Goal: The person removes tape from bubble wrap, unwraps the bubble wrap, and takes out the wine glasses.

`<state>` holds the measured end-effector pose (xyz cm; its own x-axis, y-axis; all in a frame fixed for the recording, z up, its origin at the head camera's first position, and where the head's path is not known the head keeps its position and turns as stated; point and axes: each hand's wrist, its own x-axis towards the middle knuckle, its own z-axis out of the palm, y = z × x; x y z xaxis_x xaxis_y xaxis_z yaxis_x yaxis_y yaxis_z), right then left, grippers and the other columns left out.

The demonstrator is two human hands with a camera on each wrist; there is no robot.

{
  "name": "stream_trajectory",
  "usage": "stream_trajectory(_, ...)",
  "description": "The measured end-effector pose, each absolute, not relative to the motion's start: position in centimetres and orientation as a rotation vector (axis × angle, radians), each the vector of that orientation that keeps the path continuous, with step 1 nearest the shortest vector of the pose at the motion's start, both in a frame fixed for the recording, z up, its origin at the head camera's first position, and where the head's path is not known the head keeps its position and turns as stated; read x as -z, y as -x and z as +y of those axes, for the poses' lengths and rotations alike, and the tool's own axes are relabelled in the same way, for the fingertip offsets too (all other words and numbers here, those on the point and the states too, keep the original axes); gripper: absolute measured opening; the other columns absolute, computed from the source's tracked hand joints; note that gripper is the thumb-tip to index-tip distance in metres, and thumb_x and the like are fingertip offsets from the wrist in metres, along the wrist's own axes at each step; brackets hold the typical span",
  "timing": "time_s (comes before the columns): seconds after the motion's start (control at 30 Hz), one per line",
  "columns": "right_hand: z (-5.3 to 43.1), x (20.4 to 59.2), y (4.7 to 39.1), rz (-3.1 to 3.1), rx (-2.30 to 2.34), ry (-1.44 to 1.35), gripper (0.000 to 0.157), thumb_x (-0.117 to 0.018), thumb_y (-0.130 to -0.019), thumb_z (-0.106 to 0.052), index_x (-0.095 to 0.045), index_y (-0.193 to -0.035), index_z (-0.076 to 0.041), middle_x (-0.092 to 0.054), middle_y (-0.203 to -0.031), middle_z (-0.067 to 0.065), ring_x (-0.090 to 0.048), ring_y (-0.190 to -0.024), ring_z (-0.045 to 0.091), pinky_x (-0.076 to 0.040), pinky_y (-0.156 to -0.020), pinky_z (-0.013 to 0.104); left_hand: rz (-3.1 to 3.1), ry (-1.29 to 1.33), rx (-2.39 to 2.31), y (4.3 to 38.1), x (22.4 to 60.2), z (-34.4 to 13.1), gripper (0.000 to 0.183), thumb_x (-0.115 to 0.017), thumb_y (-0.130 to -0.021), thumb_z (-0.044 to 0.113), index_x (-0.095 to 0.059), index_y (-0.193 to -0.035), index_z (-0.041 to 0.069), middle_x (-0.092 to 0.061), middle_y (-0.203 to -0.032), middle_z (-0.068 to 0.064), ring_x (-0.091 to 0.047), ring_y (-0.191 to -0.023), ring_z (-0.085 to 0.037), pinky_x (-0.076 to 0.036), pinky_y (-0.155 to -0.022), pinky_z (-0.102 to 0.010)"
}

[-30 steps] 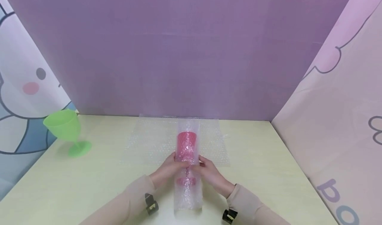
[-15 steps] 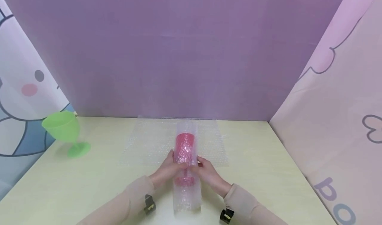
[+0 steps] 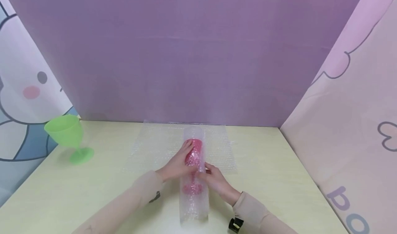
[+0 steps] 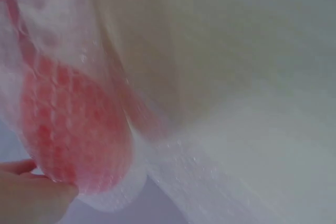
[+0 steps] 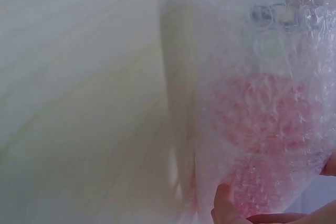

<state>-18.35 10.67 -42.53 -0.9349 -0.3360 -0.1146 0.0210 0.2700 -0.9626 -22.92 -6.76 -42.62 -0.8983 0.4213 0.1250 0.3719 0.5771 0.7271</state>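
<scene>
A pink goblet lies on its side inside a roll of bubble wrap, its bowl toward the back wall. My left hand lies over the roll's left side, fingers stretched along the bowl and thumb across near the stem. From the right, my right hand grips the roll at the stem, thumb on top and fingers against the side. The left wrist view shows the bowl through the bubbles, with fingertips at its rim. In the right wrist view the goblet's foot is blurred by the wrap.
A flat stretch of bubble wrap spreads behind the roll toward the wall. On the left of the table stands a green goblet. A purple backdrop rises at the back, with printed panels on both sides.
My left hand has shifted from the roll's left side near the stem, forward and up over the bowl, its fingers now stretched out. The right hand keeps its grip; the roll stays about in place.
</scene>
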Motion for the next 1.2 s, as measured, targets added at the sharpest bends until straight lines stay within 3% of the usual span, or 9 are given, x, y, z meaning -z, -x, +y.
stream_trajectory(0.3, 11.0, 42.1, 18.4, 2.240, 1.679, 0.330, 0.066, -0.057, -0.088, -0.026, -0.030, -0.138, 0.008, -0.052, -0.126, 0.026, -0.055, -0.111, 0.035, -0.047, -0.093, 0.047, 2.739, -0.682, -1.198, 23.5, 43.3, -6.9, 0.093, -0.072, -0.074, 0.027, -0.015, -0.147, 0.011, -0.001, -0.156, -0.001, 0.003, -0.143, -0.021, -0.013, -0.113, -0.048)
stream_trajectory(0.5, 11.4, 42.0, 19.2, 2.438, 1.581, 0.303, 0.071, -0.062, -0.085, -0.029, -0.032, -0.136, 0.011, -0.042, -0.133, 0.031, -0.046, -0.119, 0.043, -0.047, -0.093, 0.049, 2.752, -0.728, -1.212, 23.6, 43.7, -7.0, 0.091, -0.071, -0.076, 0.029, -0.017, -0.147, 0.009, -0.002, -0.156, -0.003, 0.002, -0.143, -0.021, -0.014, -0.113, -0.047)
stream_trajectory(0.6, 11.3, 41.9, 19.9, 2.557, 1.582, 0.317, 0.065, -0.064, -0.084, -0.024, -0.037, -0.133, 0.010, -0.043, -0.133, 0.029, -0.046, -0.119, 0.043, -0.048, -0.092, 0.046, 2.743, -0.759, -1.230, 23.6, 43.8, -6.9, 0.090, -0.071, -0.077, 0.032, -0.018, -0.146, 0.007, -0.003, -0.155, -0.006, 0.001, -0.142, -0.024, -0.015, -0.113, -0.049)
stream_trajectory(0.73, 10.9, 41.8, 21.0, 2.684, 1.657, 0.433, 0.046, -0.066, -0.083, -0.014, -0.051, -0.121, 0.007, -0.055, -0.120, 0.023, -0.055, -0.108, 0.037, -0.051, -0.089, 0.040, 2.739, -0.770, -1.243, 23.6, 43.9, -6.9, 0.090, -0.071, -0.077, 0.029, -0.018, -0.146, 0.006, -0.003, -0.155, -0.006, 0.002, -0.142, -0.026, -0.015, -0.112, -0.051)
stream_trajectory(0.87, 10.7, 41.9, 21.9, 2.797, 1.620, 0.516, 0.030, -0.069, -0.080, -0.014, -0.061, -0.104, 0.001, -0.064, -0.101, 0.013, -0.061, -0.094, 0.026, -0.054, -0.082, 0.032, 2.741, -0.776, -1.247, 23.8, 44.0, -6.7, 0.093, -0.073, -0.074, 0.025, -0.017, -0.146, 0.006, -0.003, -0.156, -0.006, 0.002, -0.142, -0.025, -0.015, -0.112, -0.050)
stream_trajectory(1.03, 10.5, 42.2, 22.6, 2.853, 1.555, 0.512, 0.027, -0.074, -0.076, -0.021, -0.064, -0.095, -0.004, -0.063, -0.091, 0.006, -0.059, -0.082, 0.017, -0.052, -0.071, 0.021, 2.736, -0.767, -1.239, 23.9, 44.1, -6.4, 0.095, -0.074, -0.073, 0.023, -0.015, -0.146, 0.007, -0.001, -0.156, -0.005, 0.004, -0.142, -0.025, -0.012, -0.113, -0.048)
stream_trajectory(1.2, 10.4, 42.6, 23.1, 2.904, 1.500, 0.561, 0.032, -0.079, -0.070, -0.024, -0.065, -0.092, -0.005, -0.060, -0.090, 0.004, -0.056, -0.080, 0.015, -0.050, -0.070, 0.021, 2.746, -0.800, -1.237, 24.0, 44.2, -6.4, 0.095, -0.074, -0.073, 0.023, -0.016, -0.146, 0.005, -0.002, -0.155, -0.007, 0.003, -0.142, -0.027, -0.011, -0.113, -0.048)
